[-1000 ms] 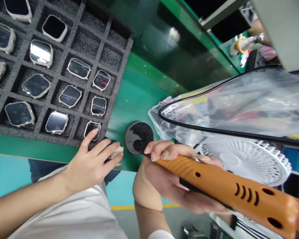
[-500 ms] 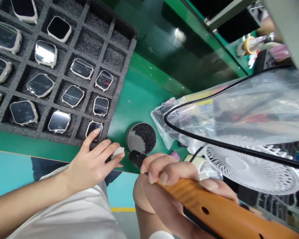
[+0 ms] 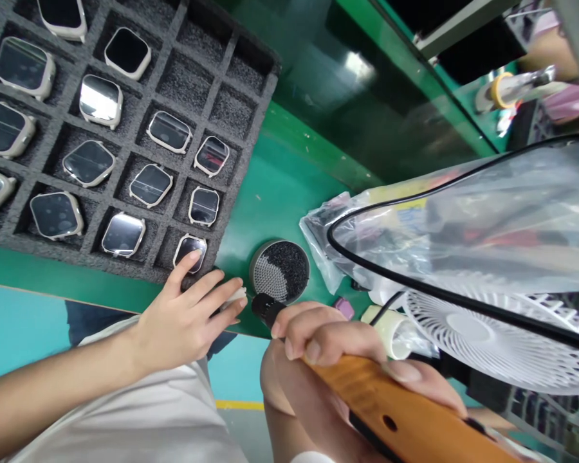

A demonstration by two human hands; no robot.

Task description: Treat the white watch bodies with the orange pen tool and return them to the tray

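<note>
My left hand point(image 3: 186, 321) is closed on a whitish watch case point(image 3: 238, 295) by the bench edge, mostly hidden under the fingers. Its index finger stretches out over a smartwatch point(image 3: 184, 244) in the near right corner of the grey foam tray point(image 3: 248, 151). My right hand point(image 3: 332, 334) is wrapped around an orange electric screwdriver point(image 3: 390, 392). The black nose of the tool points left at the case; its bit is hard to make out. Just beyond the nose stands a round dish point(image 3: 267, 278) with a studded base, partly covered with tiny black screws.
Many smartwatches lie face up in the tray's compartments. On the right are a clear plastic bag point(image 3: 444, 218), a looping black cable point(image 3: 367, 262), a white fan grille point(image 3: 468, 328), a cream roll point(image 3: 390, 331) and a small purple piece point(image 3: 344, 307). A dark green panel point(image 3: 313, 96) runs behind.
The view has shifted a little, so tray, dish and bag appear slightly further right. Both hands keep their grips, and the screwdriver's nose stays close to the watch case.
</note>
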